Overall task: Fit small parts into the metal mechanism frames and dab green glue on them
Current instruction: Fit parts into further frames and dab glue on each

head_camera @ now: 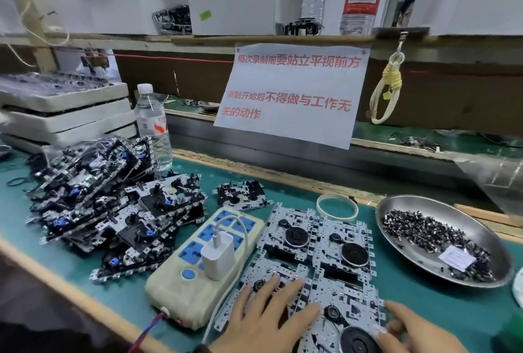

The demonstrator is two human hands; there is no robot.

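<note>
Where the bottom edge cuts the view, both wrists are lost and only the hands show. Left hand: fingers straight and spread, lying flat on the near-left of four metal mechanism frames set edge to edge in a square block. Right hand: partly cut off; thumb stretched along the near-right frame's edge, fingertips touching that frame beside a black round wheel; whether it pinches anything there cannot be told. The two hands are apart, one frame each.

Frames: thin stamped sheet metal, silver, punched with many small holes and notched rims, each carrying black discs.

Landmark, the cream power strip: rounded plastic, blue sockets, a white charger plug standing in it, a red-and-blue twisted lead leaving its near end. The four frames lie just right of the strip, touching its side. Left of the strip, a tangled heap of finished assemblies, black and silver with blue bits; single pieces hard to separate. Beyond the strip, one lone assembly. Far right of the strip, a shallow steel dish of tiny dark parts, too small to identify, with a white slip among them. Between dish and frames, a pale tape ring. Blurred green object at the lower right corner, unidentifiable.
</note>
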